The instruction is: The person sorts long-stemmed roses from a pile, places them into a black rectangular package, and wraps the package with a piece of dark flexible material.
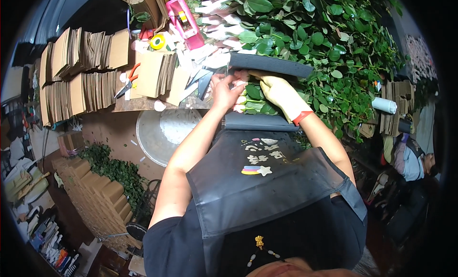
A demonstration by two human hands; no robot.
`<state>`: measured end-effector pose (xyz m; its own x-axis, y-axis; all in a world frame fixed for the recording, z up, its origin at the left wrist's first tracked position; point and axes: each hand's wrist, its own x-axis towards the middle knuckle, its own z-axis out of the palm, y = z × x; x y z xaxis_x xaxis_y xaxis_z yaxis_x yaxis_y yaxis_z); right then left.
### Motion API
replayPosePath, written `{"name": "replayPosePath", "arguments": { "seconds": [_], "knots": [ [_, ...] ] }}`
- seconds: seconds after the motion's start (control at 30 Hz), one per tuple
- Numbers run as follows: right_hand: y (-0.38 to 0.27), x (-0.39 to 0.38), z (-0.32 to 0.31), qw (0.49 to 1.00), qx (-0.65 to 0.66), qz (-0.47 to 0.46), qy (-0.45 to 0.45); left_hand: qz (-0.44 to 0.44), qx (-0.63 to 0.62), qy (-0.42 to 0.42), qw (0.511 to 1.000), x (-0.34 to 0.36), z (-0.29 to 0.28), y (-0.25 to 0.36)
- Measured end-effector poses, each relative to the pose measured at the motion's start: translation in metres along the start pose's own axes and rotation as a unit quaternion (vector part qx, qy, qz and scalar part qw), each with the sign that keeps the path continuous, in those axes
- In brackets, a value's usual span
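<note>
Between the raised walls of a black ribbed holder (272,65) lie several pale pink roses (240,103) with green leaves, heads to the left. My bare left hand (223,91) is at the left end, its thumb and fingers closed around a pink rose head (243,76) by the far wall. My right hand (279,93), in a cream glove with a red cuff, reaches over the leaves from the right. Its fingers curl onto the same roses just behind the heads; the stems under the glove are hidden. The holder's near wall rests against my dark apron (267,158).
Leafy rose stems (329,53) heap at the right, beside wrapped white bundles (224,26). At left stand cardboard stacks (86,93), orange-handled pruning shears (128,81), a pink tape dispenser (185,24) and a yellow tape roll (157,41). Below the table edge sits a round tub (152,150).
</note>
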<state>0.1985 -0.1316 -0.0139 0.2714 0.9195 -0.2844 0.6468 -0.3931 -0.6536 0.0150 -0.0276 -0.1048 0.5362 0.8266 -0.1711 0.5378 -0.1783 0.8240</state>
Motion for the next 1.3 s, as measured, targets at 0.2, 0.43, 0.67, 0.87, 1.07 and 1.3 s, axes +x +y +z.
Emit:
{"name": "replayPosePath", "arguments": {
  "seconds": [0.2,0.43,0.67,0.87,1.07,1.3],
  "knots": [
    [-0.030,0.012,0.007,0.985,-0.158,0.017,-0.064,-0.001,0.020,-0.029,0.999,0.001,-0.006,0.013],
    [-0.038,0.004,-0.001,0.971,-0.215,-0.086,-0.055,0.015,0.049,-0.004,0.999,-0.001,-0.003,0.013],
    [-0.051,-0.025,-0.033,0.993,-0.084,-0.084,0.011,0.095,-0.022,-0.055,0.994,0.008,-0.038,-0.014],
    [-0.082,-0.073,-0.077,0.977,0.070,0.000,0.200,0.259,-0.009,0.207,0.943,0.104,-0.220,0.058],
    [-0.118,-0.089,-0.080,0.938,0.182,-0.083,0.284,0.187,0.400,0.434,0.786,0.224,-0.380,0.120],
    [-0.133,-0.096,-0.066,0.958,0.174,-0.038,0.226,0.385,0.075,0.379,0.838,0.166,-0.363,0.181]
  ]
}}
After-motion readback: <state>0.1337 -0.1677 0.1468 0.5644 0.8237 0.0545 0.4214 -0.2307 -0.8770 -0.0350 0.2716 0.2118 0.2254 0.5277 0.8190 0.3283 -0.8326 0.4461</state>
